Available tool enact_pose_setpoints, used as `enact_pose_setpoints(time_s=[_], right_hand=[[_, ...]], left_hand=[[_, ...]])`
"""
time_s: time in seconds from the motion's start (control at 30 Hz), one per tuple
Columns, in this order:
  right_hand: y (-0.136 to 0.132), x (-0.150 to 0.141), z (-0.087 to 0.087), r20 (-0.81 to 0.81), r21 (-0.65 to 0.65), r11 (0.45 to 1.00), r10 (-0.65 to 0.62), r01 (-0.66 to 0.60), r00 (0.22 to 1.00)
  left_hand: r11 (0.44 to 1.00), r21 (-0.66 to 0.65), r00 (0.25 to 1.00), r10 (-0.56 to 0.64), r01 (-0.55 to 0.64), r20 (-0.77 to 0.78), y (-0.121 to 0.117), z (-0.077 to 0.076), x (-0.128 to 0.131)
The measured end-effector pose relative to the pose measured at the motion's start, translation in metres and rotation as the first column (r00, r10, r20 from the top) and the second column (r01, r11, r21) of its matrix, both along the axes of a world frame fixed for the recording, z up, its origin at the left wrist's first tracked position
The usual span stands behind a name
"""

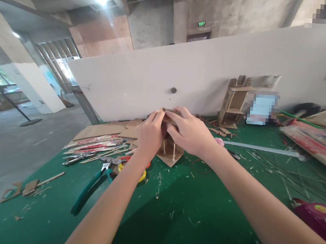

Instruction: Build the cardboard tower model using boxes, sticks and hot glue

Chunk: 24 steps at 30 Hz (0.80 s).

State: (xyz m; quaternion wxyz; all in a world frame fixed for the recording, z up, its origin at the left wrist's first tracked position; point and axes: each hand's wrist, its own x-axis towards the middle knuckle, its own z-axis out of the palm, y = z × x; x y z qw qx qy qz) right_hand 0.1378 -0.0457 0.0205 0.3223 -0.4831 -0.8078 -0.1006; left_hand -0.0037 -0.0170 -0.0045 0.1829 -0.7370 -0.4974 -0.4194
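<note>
My left grip [151, 132] is curled over the top of a small cardboard model [168, 160], and my right grip [188, 129] closes on that same top from the other side, thumb and fingers pressed to it; exactly what lies under my fingers is hidden. The model sits on the green bench [201, 220], just in front of the white partition [132, 83], thin posts [174, 150] rising from its base.

To the right of the model, beyond my right grip, stands a cardboard shelf box [225, 105] with an upper and a lower open compartment; two rounded pieces [241, 80] stand on its top. Farther right, a flat cardboard tray [294, 140] carries clear plastic and red items, too blurred to name.

To the left of the model lie clear packets [106, 144] with red showing in them, and nearer me than these, teal-handled pliers [88, 187] beside a yellow handle [142, 176].
</note>
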Motion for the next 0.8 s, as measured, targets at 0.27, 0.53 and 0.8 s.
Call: enact_pose_setpoints(time_s=[0.27, 0.53, 0.8], right_hand=[[0.002, -0.005, -0.006, 0.042, 0.115, 0.992, -0.049, 0.044, 0.998], [0.001, -0.009, -0.01, 0.058, 0.155, 0.984, -0.1, 0.09, 0.993], [0.002, -0.011, -0.014, 0.033, 0.159, 0.983, -0.094, 0.088, 0.995]], left_hand=[[1.0, -0.014, 1.0, 0.02, -0.02, -0.011, 0.002, -0.003, -0.002], [1.0, 0.009, 1.0, -0.008, 0.008, 0.017, 0.003, -0.003, 0.0], [0.997, 0.045, 0.998, -0.06, 0.059, 0.02, 0.005, -0.004, -0.002]])
